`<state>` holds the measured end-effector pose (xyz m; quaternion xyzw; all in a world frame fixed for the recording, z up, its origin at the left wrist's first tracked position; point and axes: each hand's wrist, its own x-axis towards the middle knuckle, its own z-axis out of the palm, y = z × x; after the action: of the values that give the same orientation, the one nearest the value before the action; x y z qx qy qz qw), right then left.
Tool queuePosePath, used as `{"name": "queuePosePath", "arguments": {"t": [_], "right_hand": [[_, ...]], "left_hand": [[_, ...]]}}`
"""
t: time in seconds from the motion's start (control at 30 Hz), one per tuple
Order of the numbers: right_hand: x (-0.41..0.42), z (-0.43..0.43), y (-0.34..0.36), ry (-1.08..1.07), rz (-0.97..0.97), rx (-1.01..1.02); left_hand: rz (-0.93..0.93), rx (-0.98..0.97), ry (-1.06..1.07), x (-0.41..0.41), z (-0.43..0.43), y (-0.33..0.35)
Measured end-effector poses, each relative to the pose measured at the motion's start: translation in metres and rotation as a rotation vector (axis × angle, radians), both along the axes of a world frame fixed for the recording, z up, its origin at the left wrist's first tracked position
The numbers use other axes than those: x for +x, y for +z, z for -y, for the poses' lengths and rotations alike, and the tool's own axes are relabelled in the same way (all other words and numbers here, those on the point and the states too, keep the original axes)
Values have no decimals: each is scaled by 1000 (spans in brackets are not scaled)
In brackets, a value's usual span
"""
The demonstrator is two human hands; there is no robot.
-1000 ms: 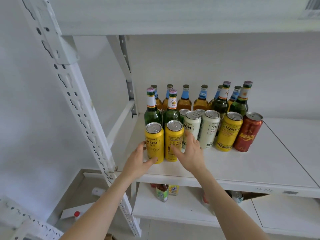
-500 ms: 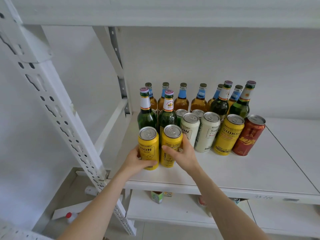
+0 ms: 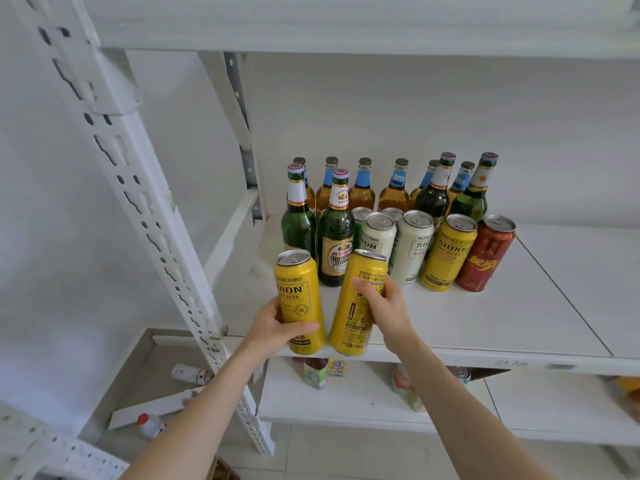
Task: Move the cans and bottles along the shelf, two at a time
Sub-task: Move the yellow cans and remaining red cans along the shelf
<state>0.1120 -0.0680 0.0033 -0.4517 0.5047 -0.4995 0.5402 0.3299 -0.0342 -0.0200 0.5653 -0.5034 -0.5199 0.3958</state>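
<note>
My left hand (image 3: pixel 273 327) grips a yellow beer can (image 3: pixel 298 296), held upright and lifted at the front edge of the white shelf (image 3: pixel 485 320). In my right hand (image 3: pixel 388 311) is a second yellow can (image 3: pixel 360 299), tilted a little to the right. Behind them stand two green bottles (image 3: pixel 335 244), two white cans (image 3: pixel 414 245), another yellow can (image 3: pixel 448 252) and a red can (image 3: pixel 485 256). A row of amber bottles (image 3: pixel 362 188) and two more green bottles (image 3: pixel 472 195) stand at the back.
A perforated white upright post (image 3: pixel 138 188) slants down on the left, close to my left forearm. The shelf's right half is bare white board. A lower shelf (image 3: pixel 363 400) holds a few small drink packs. A small bottle (image 3: pixel 149 424) lies on the floor.
Both hands have closed on the two front yellow cans, lifted them off the shelf and drawn them toward me. The right can now tilts.
</note>
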Motion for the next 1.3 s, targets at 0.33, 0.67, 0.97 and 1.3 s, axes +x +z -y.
{"name": "queuePosePath", "arguments": {"t": [0.33,0.67,0.97,1.3], "right_hand": [[-14,-63,12,-43,-8,14],[-65,-113,20,-169,-16,40],[-146,-129,34,-210,-13,10],[-255,-147,38,-200,-51,37]], "left_hand": [[-85,23,-55,-12,-60,15],[-45,37,-84,-39,-90,19],[-16,8,-95,-105,-98,37],[-55,1,-99,-224,-116,40]]}}
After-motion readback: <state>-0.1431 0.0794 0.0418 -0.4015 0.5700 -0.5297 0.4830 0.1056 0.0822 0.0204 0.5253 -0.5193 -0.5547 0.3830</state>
